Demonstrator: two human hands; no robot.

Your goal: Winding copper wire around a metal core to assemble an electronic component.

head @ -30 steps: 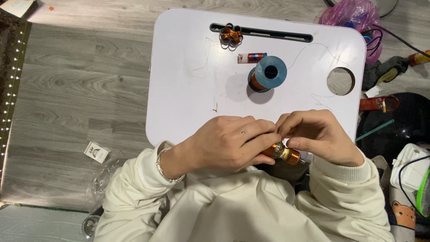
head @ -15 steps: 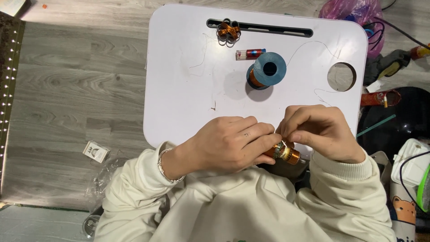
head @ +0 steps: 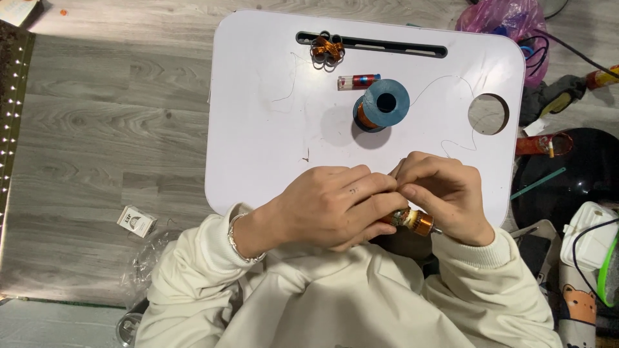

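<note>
Both hands are gripping one small copper-wound coil at the worktop's near edge.

The left hand (head: 329, 206) is wrapping its fingers around the coil (head: 416, 222), whose long axis runs left-right; the right hand (head: 445, 196) is pinching thin wire just above it. One blue spool (head: 380, 106) and one loose copper bundle (head: 327, 48) are lying farther away.

Free: bare left half of white lap table (head: 258, 129); blocked: blue wire spool (head: 380, 106), small tube (head: 358, 81), copper coil (head: 326, 49) stood mid-back; round hole (head: 488, 114) right.
</note>
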